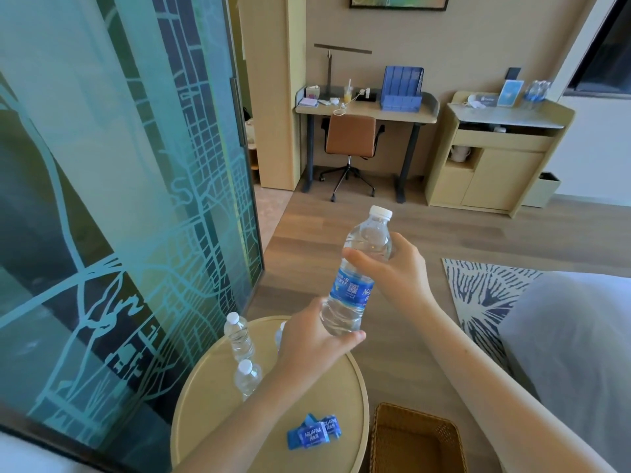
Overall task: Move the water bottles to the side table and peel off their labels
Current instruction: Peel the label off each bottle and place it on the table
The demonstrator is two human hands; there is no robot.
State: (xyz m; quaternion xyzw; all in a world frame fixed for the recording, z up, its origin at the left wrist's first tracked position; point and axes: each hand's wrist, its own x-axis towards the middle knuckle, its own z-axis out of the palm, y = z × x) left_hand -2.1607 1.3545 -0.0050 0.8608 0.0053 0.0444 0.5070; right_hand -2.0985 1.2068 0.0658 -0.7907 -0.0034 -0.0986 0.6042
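Held above the round side table (355,387), the labelled water bottle (362,268) is gripped at both ends: its base is wrapped by the left hand (314,339), its shoulder by the right hand (399,271), both closed on it. The long axis is tilted, cap up and away, with the blue label (351,286) exposed between the hands, thumb of the right hand nearest, so peeling is judged likely from there. Two bare bottles (239,339) and peeled labels (314,433) are seen on the table.

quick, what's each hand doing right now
left hand: closed on the base of the labelled bottle
right hand: closed on its upper half
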